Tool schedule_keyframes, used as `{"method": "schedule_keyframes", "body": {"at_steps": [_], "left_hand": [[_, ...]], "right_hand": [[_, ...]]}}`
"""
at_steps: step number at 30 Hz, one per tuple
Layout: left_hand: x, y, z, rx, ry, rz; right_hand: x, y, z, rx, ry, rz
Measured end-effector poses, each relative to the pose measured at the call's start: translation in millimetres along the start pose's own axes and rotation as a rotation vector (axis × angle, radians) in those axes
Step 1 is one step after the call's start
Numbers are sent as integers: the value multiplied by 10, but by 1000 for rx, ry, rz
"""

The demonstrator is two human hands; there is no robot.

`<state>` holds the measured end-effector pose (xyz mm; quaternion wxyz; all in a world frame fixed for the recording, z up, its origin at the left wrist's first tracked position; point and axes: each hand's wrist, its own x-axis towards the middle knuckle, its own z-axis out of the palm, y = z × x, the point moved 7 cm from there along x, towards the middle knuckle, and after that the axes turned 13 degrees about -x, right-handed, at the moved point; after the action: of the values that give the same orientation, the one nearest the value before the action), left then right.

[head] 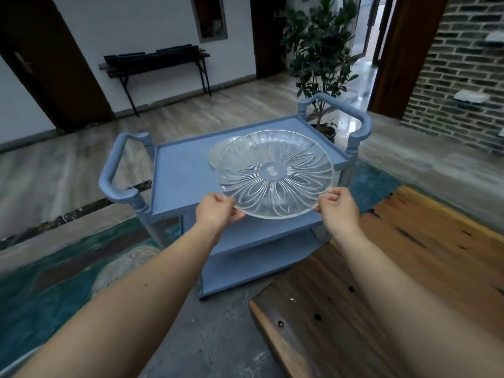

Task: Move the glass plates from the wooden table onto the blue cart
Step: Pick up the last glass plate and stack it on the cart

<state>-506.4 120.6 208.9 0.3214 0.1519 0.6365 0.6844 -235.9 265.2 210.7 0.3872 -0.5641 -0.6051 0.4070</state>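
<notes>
I hold a large clear glass plate point(275, 174) with a cut flower pattern over the top shelf of the blue cart point(180, 175). My left hand point(218, 211) pinches its near left rim and my right hand point(336, 205) pinches its near right rim. The plate tilts slightly toward me, above the shelf's right half. Behind it a smaller glass plate point(218, 155) lies on the shelf, mostly hidden by the large one. The wooden table point(409, 268) fills the lower right; no plates show on its visible part.
The cart has two curved handles point(114, 170) at its ends and two lower shelves point(256, 257). A potted plant point(319, 58) stands behind the cart. A dark bench point(155, 61) sits against the far wall. A brick wall point(461, 72) is at right.
</notes>
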Motion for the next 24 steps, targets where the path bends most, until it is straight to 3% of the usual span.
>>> {"method": "schedule_keyframes", "body": {"at_steps": [13, 24], "left_hand": [[1074, 151, 213, -7, -59, -33], [2652, 303, -171, 86, -67, -61]], "right_hand": [[704, -230, 578, -42, 66, 59], [1334, -434, 1940, -72, 101, 144]]}}
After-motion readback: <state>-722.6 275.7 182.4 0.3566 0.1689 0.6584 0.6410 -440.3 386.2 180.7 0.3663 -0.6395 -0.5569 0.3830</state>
